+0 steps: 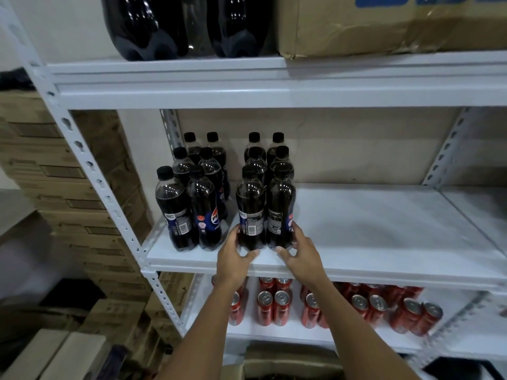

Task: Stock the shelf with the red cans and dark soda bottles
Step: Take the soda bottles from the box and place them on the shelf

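White shelf (356, 229): front bottle pair (265, 212) btwn L hand (236, 256) & R hand (299, 253).

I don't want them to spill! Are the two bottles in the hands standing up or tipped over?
Standing up. Both front bottles have caps on top and bases on the shelf, held by left hand and right hand.

Torn cardboard box (384, 23) above, stacked cartons (68, 204) left

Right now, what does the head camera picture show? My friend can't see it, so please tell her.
Two hands, left and right, grip the front pair of dark soda bottles on the middle white shelf, beside another bottle group. Red cans stand on the shelf below.
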